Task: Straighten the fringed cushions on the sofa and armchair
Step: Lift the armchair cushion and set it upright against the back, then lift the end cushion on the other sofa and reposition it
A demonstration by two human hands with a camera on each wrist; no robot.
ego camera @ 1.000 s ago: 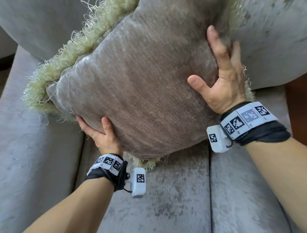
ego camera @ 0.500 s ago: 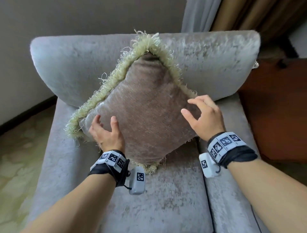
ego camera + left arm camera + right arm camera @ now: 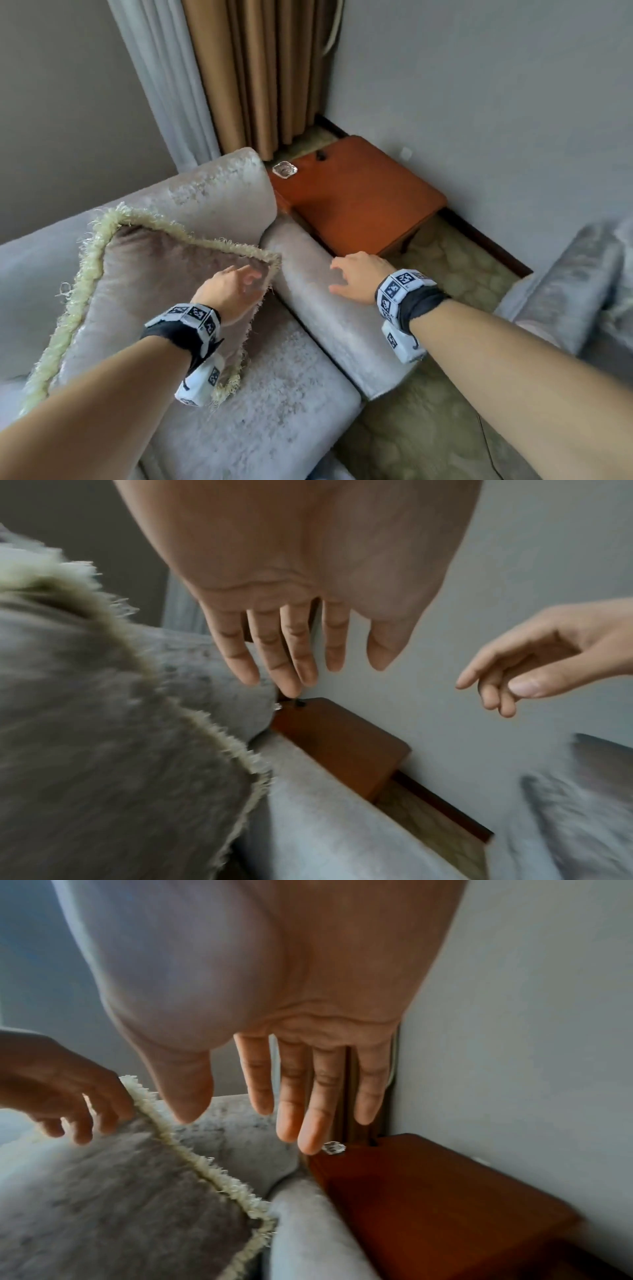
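Observation:
A taupe cushion (image 3: 150, 284) with a pale green fringe (image 3: 85, 277) leans on one corner against the back of the grey armchair (image 3: 212, 192). My left hand (image 3: 236, 284) hovers above the cushion's right side with its fingers straight and apart, holding nothing. My right hand (image 3: 356, 274) hangs over the armchair's right armrest (image 3: 329, 308), fingers loose and empty. In the left wrist view the cushion (image 3: 103, 750) lies below my left hand (image 3: 291, 653). In the right wrist view my right hand (image 3: 291, 1096) is spread above the cushion (image 3: 120, 1191) and the armrest (image 3: 308, 1231).
A reddish wooden side table (image 3: 356, 195) stands right of the armchair with a small glass dish (image 3: 284, 169) on it. Brown and white curtains (image 3: 239, 75) hang behind. Part of a grey sofa (image 3: 575, 287) shows at the right edge. Patterned carpet (image 3: 428, 428) covers the floor.
Both hands have let go of the cushion and drawn back. The view has swung right, bringing the side table and the sofa's edge into sight. The cushion stays propped against the armchair back.

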